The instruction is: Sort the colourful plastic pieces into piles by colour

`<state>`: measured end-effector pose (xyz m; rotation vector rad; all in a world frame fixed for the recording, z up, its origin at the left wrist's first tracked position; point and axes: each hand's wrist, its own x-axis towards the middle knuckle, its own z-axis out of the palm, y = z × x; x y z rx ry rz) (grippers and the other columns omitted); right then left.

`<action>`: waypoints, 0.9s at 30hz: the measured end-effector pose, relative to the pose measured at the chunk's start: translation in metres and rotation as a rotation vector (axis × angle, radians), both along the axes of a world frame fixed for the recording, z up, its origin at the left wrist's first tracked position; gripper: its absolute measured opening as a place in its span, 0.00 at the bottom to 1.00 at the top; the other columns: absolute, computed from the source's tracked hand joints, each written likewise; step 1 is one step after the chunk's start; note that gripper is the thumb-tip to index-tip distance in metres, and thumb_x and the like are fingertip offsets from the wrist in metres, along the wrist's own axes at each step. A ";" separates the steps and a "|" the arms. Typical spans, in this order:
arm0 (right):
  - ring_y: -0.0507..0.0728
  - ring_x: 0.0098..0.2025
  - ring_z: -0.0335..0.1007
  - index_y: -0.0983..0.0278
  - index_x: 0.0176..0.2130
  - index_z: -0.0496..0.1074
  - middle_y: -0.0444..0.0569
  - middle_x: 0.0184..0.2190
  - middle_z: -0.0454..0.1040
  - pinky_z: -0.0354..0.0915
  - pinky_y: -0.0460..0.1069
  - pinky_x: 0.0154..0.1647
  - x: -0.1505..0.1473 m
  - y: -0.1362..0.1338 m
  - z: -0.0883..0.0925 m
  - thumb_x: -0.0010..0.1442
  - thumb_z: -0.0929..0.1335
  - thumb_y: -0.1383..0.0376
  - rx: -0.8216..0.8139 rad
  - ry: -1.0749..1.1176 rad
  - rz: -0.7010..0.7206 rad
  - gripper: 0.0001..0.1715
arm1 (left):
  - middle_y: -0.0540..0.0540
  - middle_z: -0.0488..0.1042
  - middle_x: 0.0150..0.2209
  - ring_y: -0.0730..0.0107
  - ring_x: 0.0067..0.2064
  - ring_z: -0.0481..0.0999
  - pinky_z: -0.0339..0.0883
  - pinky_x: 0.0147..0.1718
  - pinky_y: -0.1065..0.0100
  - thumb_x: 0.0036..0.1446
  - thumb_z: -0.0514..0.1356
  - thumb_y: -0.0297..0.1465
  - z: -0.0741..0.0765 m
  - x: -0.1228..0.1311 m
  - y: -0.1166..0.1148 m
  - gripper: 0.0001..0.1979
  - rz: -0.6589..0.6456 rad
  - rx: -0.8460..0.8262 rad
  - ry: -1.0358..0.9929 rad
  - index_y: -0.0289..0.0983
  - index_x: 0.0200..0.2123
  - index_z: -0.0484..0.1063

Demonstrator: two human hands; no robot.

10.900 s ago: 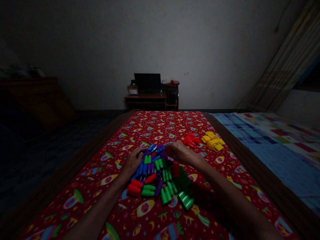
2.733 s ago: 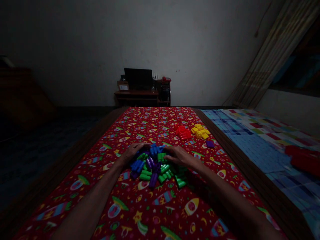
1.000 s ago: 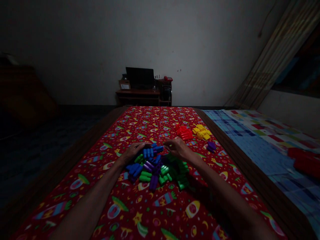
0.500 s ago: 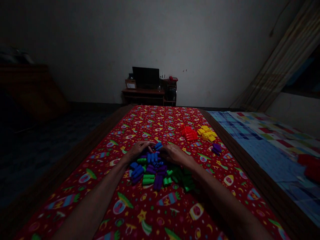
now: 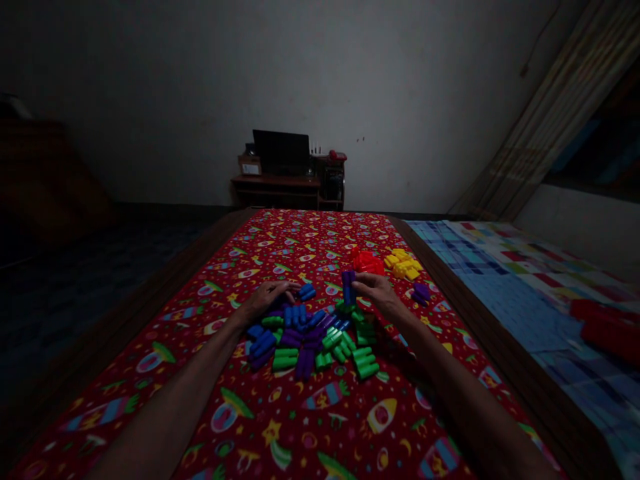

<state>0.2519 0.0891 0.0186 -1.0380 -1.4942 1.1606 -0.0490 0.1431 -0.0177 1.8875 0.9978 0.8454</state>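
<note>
My right hand (image 5: 377,292) is pinched on a purple plastic toy block (image 5: 349,287), held up at the far right side of a mixed pile. My left hand (image 5: 270,299) rests at the pile's left far side, fingers loosely stretched and apart, holding nothing visible. Just beyond its fingertips lies a blue block (image 5: 307,292); I cannot tell if they touch. Between and below both hands spread green blocks (image 5: 365,363), purple blocks (image 5: 305,363) and more blue blocks (image 5: 295,316), all with rounded ridges.
Red blocks (image 5: 367,262), yellow blocks (image 5: 403,264) and a purple group (image 5: 421,293) lie apart at the right on the red patterned cloth (image 5: 280,413). A bed with a checked cover (image 5: 505,313) is to the right. A monitor (image 5: 281,153) stands on a desk by the wall.
My right hand has moved out of the pile to the right and now lifts a purple block. Green blocks once under my right arm show. My left hand stays near the blue block.
</note>
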 end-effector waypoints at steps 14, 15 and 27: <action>0.54 0.33 0.73 0.62 0.36 0.71 0.43 0.30 0.77 0.68 0.49 0.36 -0.042 -0.019 -0.010 0.48 0.73 0.57 0.001 0.173 0.086 0.16 | 0.44 0.79 0.44 0.59 0.46 0.76 0.68 0.47 0.64 0.54 0.58 0.47 0.056 0.054 -0.043 0.21 0.013 0.310 0.384 0.40 0.43 0.78; 0.54 0.34 0.73 0.62 0.36 0.72 0.43 0.30 0.77 0.68 0.48 0.36 -0.043 -0.020 -0.009 0.48 0.72 0.57 0.034 0.150 0.066 0.16 | 0.44 0.80 0.41 0.60 0.44 0.77 0.68 0.45 0.65 0.55 0.58 0.45 0.054 0.060 -0.047 0.18 0.031 0.319 0.418 0.39 0.41 0.78; 0.58 0.38 0.75 0.64 0.38 0.77 0.53 0.36 0.79 0.64 0.48 0.37 0.100 -0.009 0.030 0.55 0.66 0.65 0.249 -0.872 -0.586 0.13 | 0.44 0.78 0.42 0.64 0.46 0.75 0.65 0.49 0.66 0.60 0.57 0.41 0.040 0.073 -0.064 0.14 -0.207 0.529 0.549 0.38 0.37 0.76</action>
